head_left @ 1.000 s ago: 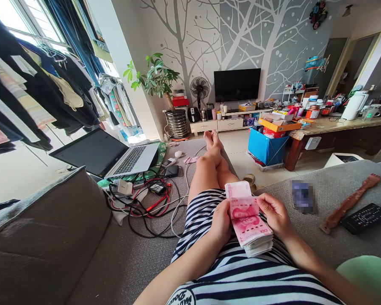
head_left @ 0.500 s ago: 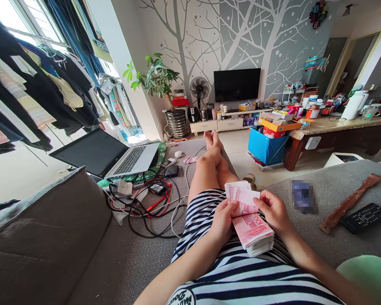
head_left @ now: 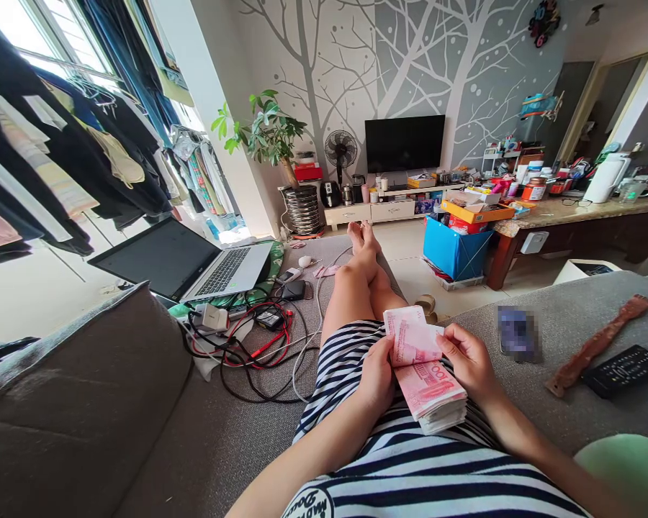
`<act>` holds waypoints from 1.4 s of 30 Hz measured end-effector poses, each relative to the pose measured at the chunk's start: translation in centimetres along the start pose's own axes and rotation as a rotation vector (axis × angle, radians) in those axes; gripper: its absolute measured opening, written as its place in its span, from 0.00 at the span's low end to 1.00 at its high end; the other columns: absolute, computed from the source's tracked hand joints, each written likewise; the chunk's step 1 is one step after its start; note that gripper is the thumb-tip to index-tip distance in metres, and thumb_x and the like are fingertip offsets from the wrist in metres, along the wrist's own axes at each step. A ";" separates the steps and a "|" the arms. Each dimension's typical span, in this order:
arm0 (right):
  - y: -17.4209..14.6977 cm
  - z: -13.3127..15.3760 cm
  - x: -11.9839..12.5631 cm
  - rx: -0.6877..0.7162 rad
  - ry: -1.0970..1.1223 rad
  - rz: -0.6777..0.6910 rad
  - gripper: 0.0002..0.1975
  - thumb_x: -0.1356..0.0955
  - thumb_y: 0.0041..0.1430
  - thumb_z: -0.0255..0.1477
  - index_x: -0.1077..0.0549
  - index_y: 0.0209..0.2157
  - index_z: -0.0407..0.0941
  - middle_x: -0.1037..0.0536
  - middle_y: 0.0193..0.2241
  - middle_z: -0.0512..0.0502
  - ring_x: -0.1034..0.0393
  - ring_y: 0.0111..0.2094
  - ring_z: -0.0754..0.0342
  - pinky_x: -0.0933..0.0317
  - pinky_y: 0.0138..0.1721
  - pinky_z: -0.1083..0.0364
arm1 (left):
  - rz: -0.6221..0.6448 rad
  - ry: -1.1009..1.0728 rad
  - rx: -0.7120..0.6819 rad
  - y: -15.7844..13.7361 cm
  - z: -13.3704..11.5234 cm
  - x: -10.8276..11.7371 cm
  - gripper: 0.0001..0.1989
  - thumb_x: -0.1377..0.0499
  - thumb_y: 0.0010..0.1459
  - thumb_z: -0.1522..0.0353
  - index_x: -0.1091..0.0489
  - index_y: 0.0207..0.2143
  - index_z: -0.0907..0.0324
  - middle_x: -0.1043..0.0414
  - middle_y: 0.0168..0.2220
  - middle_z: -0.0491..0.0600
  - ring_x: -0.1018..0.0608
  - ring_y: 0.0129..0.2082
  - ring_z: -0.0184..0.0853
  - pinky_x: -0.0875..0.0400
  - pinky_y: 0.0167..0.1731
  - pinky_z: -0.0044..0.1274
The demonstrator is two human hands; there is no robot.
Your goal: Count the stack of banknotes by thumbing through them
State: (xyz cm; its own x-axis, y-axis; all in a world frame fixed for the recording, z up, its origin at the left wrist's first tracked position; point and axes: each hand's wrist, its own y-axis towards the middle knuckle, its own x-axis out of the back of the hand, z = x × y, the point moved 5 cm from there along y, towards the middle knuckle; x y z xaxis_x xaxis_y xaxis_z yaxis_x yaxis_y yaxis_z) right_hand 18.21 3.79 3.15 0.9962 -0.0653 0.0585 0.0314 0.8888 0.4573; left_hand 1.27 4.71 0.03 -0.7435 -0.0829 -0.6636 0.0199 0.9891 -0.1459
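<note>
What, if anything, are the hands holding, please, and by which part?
A pink banknote stack: the left hand holds its left side, the right hand the right edge of the upper notes.

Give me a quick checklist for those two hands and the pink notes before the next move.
1. Left fingers gripping the notes: ok, at their left edge.
2. Right fingers gripping the notes: ok, at the upper ones' right edge.
3. Notes squared up: not ok, the upper ones sit offset from each other.
4. Number of notes known: cannot tell, they overlap.
5. Cables clear of both hands: ok, off to the left.
6. Remote clear: ok, off to the right.
</note>
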 end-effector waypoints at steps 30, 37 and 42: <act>-0.1 0.7 -0.1 0.007 -0.009 0.030 0.24 0.29 0.64 0.52 0.28 0.27 0.46 0.30 0.22 0.51 0.37 0.25 0.54 0.41 0.27 0.56 | 0.094 0.071 -0.066 0.2 0.2 0.2 0.08 0.33 0.56 0.64 0.23 0.26 0.58 0.23 0.28 0.47 0.26 0.30 0.36 0.31 0.35 0.27; 0.0 1.1 -0.2 0.007 -0.001 0.050 0.25 0.29 0.64 0.53 0.27 0.27 0.47 0.29 0.22 0.51 0.36 0.25 0.53 0.40 0.28 0.56 | 0.088 0.035 -0.043 -0.1 0.1 0.0 0.07 0.33 0.56 0.67 0.20 0.27 0.60 0.21 0.29 0.49 0.24 0.30 0.38 0.29 0.36 0.28; 0.0 1.3 -0.2 0.011 -0.003 0.058 0.26 0.29 0.63 0.54 0.28 0.26 0.47 0.30 0.22 0.51 0.37 0.24 0.53 0.41 0.27 0.56 | 0.082 0.045 -0.036 -0.3 -0.1 -0.3 0.07 0.32 0.54 0.66 0.21 0.25 0.59 0.22 0.27 0.49 0.23 0.31 0.39 0.28 0.36 0.28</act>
State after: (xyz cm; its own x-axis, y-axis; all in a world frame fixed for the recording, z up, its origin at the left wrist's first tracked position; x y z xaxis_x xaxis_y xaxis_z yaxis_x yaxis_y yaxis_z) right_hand 17.86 3.20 4.32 0.9960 -0.0150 0.0880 -0.0275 0.8861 0.4626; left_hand 1.40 4.45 0.38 -0.7696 0.0035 -0.6385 0.0590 0.9961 -0.0656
